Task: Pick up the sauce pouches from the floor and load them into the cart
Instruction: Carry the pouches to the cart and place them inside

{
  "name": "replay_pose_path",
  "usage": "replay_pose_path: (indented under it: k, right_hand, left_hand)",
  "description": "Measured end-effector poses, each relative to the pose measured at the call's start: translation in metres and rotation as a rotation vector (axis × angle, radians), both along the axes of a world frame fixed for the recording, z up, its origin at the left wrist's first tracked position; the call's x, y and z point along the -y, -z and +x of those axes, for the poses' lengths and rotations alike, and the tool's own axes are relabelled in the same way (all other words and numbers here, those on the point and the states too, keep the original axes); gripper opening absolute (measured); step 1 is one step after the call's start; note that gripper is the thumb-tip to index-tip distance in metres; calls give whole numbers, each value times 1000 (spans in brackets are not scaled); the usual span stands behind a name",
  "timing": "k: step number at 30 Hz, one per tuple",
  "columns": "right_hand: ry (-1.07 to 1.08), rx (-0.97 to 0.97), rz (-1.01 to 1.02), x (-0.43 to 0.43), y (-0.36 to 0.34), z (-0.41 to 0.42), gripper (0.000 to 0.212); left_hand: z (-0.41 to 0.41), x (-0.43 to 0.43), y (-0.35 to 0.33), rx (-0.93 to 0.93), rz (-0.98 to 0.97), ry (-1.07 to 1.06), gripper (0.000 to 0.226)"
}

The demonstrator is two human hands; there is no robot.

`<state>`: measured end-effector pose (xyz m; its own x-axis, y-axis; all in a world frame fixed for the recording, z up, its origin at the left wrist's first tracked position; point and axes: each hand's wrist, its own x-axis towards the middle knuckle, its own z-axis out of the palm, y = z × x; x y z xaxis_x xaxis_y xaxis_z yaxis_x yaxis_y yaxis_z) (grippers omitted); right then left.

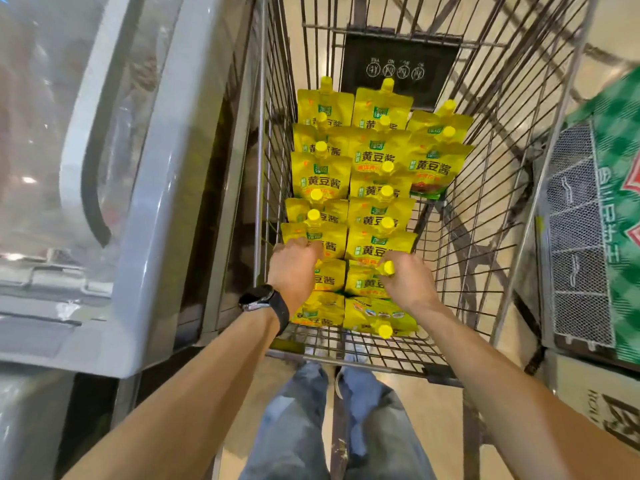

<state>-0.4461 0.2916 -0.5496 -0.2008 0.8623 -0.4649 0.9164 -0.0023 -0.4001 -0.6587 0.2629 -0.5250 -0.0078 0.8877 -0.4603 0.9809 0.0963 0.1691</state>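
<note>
Centre of frame, inside the cart (pixel 485 202) — sauce pouches (pixel 379 161) lie in overlapping rows; loading is well along, I judge. My left grip (pixel 296 268) curls round the left pouch (pixel 329 279), and my right grip (pixel 405 284) pinches the right pouch (pixel 363 284) near its cap. No pouches are visible on the floor (pixel 616 39).

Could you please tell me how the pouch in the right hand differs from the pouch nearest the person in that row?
The held pouch points its cap away from the person; the nearest pouch points its cap toward them. The right hand pinches the held pouch by its cap; no hand grips the nearest pouch. Both are yellow, yellow-capped, and lie in the cart.
</note>
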Motion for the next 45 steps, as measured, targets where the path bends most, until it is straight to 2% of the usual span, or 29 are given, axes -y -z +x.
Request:
replay_pose_path:
  k: [4, 5, 8, 11, 18, 21, 26, 33, 40, 45]
  right_hand:
    - [-103, -52, -35, 1, -7, 12, 48]
    - [-112, -57, -32, 3, -10, 14, 55]
    - [-104, -58, -17, 11, -21, 17, 69]
    - [-71, -34, -5, 13, -38, 20, 81]
    - [-97, 145, 79, 24, -109, 32, 91]
    - [-55, 201, 139, 33, -146, 37, 89]
    - [115, 223, 238, 62, -188, 48, 80]
    - [378, 264, 266, 137, -217, 68, 88]
    - [767, 265, 218, 263, -227, 132, 80]
    - [1072, 247, 137, 388, -229, 172, 79]
  left_hand:
    - [12, 6, -19, 116, 280, 40, 48]
    - [15, 8, -24, 128, 286, 41, 48]
    - [20, 8, -35, 52, 127, 37, 61]
    - [21, 4, -48, -53, 54, 112, 71]
    - [21, 4, -107, -140, 55, 207, 76]
    - [20, 4, -134, -161, 98, 253, 78]
    - [19, 12, -165, -96, 223, 355, 76]
    - [38, 32, -191, -89, 297, 567, 74]
    - [139, 83, -220, -71, 340, 928, 73]
    - [232, 158, -237, 38, 357, 1168, 71]
